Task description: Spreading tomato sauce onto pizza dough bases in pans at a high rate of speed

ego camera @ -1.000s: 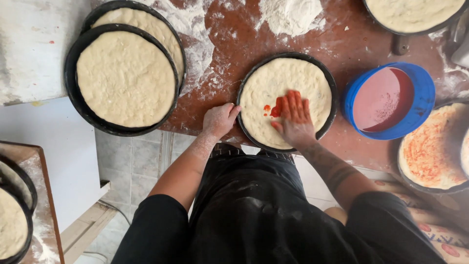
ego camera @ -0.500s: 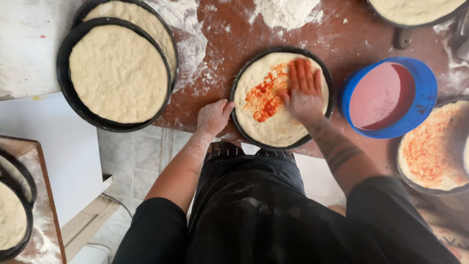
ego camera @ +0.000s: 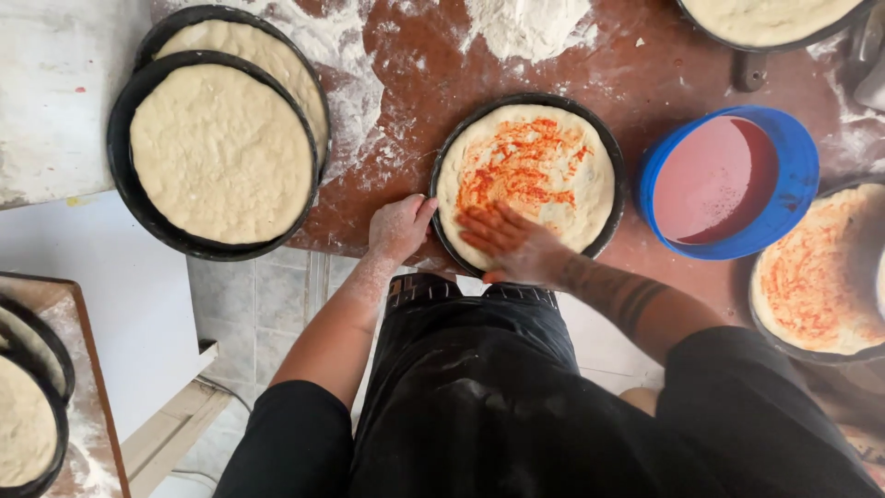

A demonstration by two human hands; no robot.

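The right hand (ego camera: 512, 247) lies flat and open, fingers spread, on the near edge of a round of pale dough (ego camera: 530, 180) in a black pan (ego camera: 442, 166), its fingertips smeared with red sauce (ego camera: 516, 161) that streaks the dough just beyond them. The left hand (ego camera: 398, 226), dusted with flour, rests loosely curled and holding nothing at the pan's near-left rim, touching or almost touching it at the edge of the reddish-brown table (ego camera: 433, 65). Just to the right of the right hand stands a blue bowl (ego camera: 793, 184) holding pinkish-red sauce, close beside the pan. Farther right, partly cut off by the frame, another dough round already smeared with sauce (ego camera: 816, 281) sits in a dark pan. Well to the left of the left hand, two black pans of plain dough are stacked overlapping, the nearer one (ego camera: 219, 152) on top of the farther one (ego camera: 267, 51). Beyond the hands, loose flour (ego camera: 530, 23) lies heaped and scattered on the table, and another pan of plain dough (ego camera: 770, 14) shows at the far right edge. Far to the lower left, more pans of dough (ego camera: 23, 429) sit on a separate floury board.
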